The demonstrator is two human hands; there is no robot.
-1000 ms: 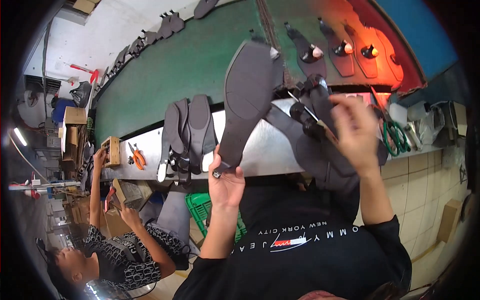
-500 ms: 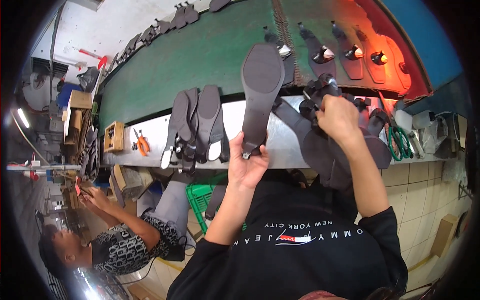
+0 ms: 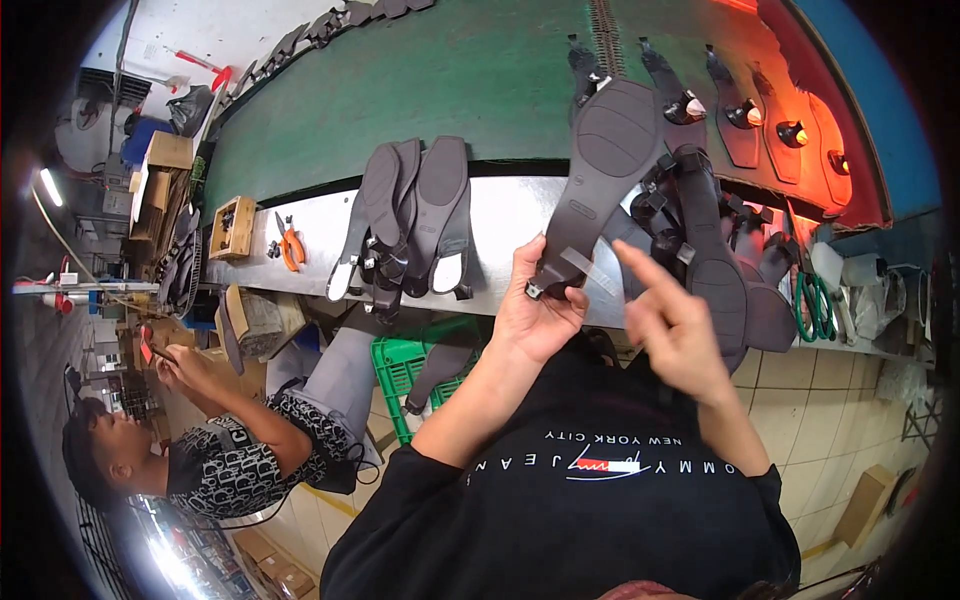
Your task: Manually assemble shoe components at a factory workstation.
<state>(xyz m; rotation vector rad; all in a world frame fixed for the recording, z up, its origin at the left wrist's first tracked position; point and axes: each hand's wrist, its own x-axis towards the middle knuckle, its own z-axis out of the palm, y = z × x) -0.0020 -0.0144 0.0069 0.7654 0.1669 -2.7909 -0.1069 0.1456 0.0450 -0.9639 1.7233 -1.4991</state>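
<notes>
A dark grey sandal [image 3: 612, 140] is in my left hand [image 3: 540, 315], gripped at its narrow heel end with the sole facing up and the wide toe end pointing away. A small shiny buckle shows beside my thumb. Across the sole near the heel is a translucent strip [image 3: 590, 268]. My right hand [image 3: 680, 335], somewhat blurred, hovers just right of it, index finger stretched out and the other fingers loosely bent. Nothing shows in its grasp, and whether it touches the strip is unclear. Close by on the right lies a pile of similar sandals [image 3: 715, 270].
More sandals [image 3: 440, 180], orange-handled pliers [image 3: 291, 248] and a wooden box [image 3: 233, 228] lie along the metal ledge [image 3: 505, 215]. Beyond runs a green conveyor belt [image 3: 400, 95] carrying sandals under red light. Green-handled scissors [image 3: 815, 300] stand right. A co-worker [image 3: 250, 450] sits left by a green crate [image 3: 400, 375].
My right hand has left the sandal pile and come toward the held sandal, its index finger now extended. The sandal has tilted to the right in my left hand. The translucent strip now shows.
</notes>
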